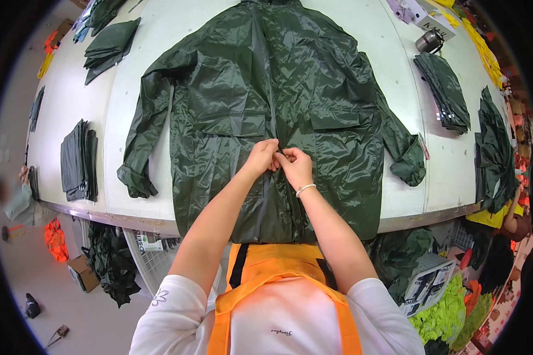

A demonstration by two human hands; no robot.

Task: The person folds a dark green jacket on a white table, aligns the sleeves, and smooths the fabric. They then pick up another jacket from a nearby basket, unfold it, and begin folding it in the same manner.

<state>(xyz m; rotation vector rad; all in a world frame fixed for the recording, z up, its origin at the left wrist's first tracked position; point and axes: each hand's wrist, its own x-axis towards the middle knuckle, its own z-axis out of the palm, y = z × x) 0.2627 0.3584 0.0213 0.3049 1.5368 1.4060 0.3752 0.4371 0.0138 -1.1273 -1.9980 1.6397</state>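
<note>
A dark green rain jacket lies spread on the white table, its sleeves out to both sides and its lower hem hanging over the front edge. Both my hands meet at its centre front opening, just below the level of the two pocket flaps. My left hand pinches the front edge of the jacket. Close against it, my right hand, with a beaded bracelet at the wrist, pinches the same edge. The small part between my fingertips is hidden.
Folded dark green garments lie in stacks left of the jacket, and another stack lies to the right near a metal flask. White crates with green garments stand below the table. Other people work at both sides.
</note>
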